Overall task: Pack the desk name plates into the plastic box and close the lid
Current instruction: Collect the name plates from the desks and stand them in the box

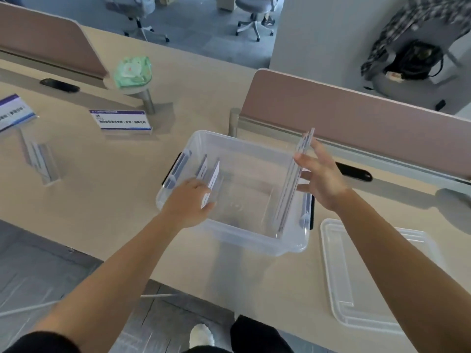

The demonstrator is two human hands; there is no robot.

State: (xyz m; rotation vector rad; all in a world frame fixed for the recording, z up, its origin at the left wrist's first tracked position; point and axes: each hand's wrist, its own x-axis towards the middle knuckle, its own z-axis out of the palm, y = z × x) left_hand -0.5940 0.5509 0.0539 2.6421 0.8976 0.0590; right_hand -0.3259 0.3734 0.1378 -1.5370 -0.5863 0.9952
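A clear box [254, 244] stands on a beige desk [107, 200] with pink dividers [356, 113], office chairs [254, 11] beyond and its lid [369, 276] alongside. The left hand [188, 202] grips name plates [212, 179] inside the box's left end; the right hand [323, 179] pinches an upright plate [293, 179] at its right end.

Soft, even light is cast; faint shadows are seen on the desk [114, 212]. Edges are bent by wide-angle distortion, and detail is smeared, perhaps by motion.

Far-left name plate [14, 110] partly off-frame
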